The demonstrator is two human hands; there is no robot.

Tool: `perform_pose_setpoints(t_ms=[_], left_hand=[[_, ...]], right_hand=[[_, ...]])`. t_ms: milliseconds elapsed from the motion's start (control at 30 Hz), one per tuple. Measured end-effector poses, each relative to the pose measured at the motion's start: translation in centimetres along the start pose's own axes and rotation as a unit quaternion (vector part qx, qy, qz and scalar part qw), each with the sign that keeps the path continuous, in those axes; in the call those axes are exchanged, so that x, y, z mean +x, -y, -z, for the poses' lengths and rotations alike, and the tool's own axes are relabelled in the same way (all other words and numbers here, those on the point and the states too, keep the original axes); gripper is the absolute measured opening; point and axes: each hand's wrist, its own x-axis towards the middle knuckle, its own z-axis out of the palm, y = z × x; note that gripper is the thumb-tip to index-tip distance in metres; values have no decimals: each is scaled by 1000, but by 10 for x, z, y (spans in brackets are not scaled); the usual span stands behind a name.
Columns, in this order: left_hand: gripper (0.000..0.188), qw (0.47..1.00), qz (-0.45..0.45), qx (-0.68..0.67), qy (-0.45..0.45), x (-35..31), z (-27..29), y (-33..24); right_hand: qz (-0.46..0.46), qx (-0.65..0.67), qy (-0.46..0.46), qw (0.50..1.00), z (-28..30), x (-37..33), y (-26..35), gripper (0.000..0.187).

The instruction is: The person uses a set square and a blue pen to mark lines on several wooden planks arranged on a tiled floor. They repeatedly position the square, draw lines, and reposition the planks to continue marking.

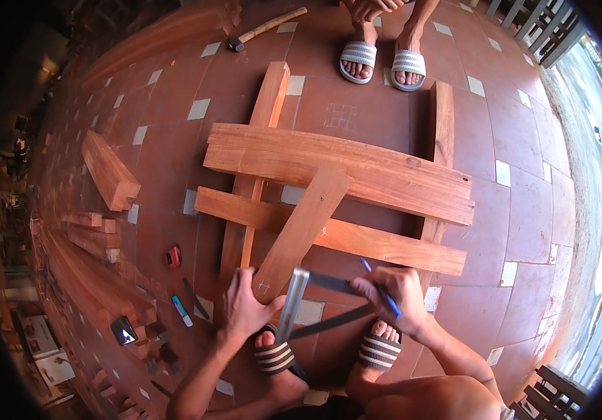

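Note:
My left hand (243, 311) is closed around the near end of a short wooden board (304, 220), its thumb close to the square's metal stock. That board slants away from me, its far end resting on the thick beam (336, 164). A set square (294, 301) with a silver stock and two dark blades lies against the board's near end. My right hand (395, 297) holds a blue pen (381, 288) between its fingers and pinches the upper blade. Pencil-like marks show on the board near my left hand.
A second rail (385, 245) and the thick beam cross two timbers (269, 98) on the tiled floor. At left lie a wood block (110, 171), a red tape measure (173, 257), a marker (182, 311) and stacked timber. A hammer (266, 29) lies near another person's sandalled feet (359, 59).

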Motion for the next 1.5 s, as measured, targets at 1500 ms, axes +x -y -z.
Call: perform_pose_setpoints(t_ms=[1500], left_hand=[[40,973,-9,-227,-51,97,5,-54]], right_hand=[[3,22,-113,993,-8,60,-6,20]])
